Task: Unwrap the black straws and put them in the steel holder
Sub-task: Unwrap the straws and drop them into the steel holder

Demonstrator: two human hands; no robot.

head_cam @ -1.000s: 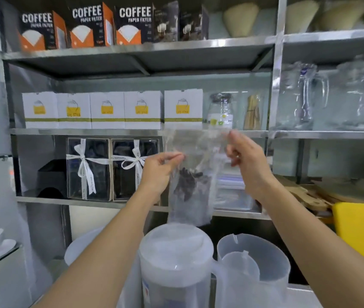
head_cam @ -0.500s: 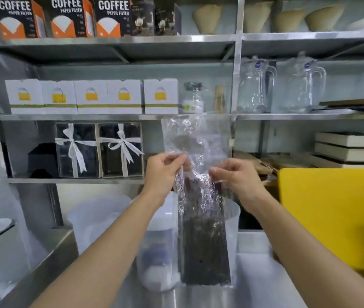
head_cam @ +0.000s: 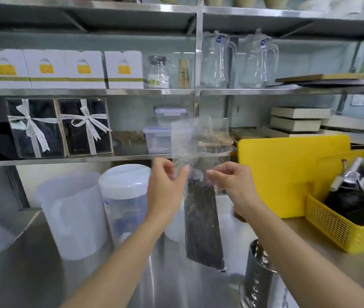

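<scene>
Tabletop (head_cam: 43, 274): steel, flat and shiny. Steel holder (head_cam: 262, 274) standing low on the right, round, with little holes, some dark straws already inside. Black straws (head_cam: 202, 223) hanging in mid air above the tabletop, long and thin, packed in a clear, crinkly wrapper (head_cam: 196, 138). Left hand (head_cam: 165, 192) and right hand (head_cam: 234, 185), each grip pinched shut on the wrapper's thin top. Best to pull apart slowly, keeping the pack upright over the holder.

Black straws (head_cam: 202, 225) in clear wrapper (head_cam: 198, 138); yellow latticed basket (head_cam: 341, 227).
</scene>
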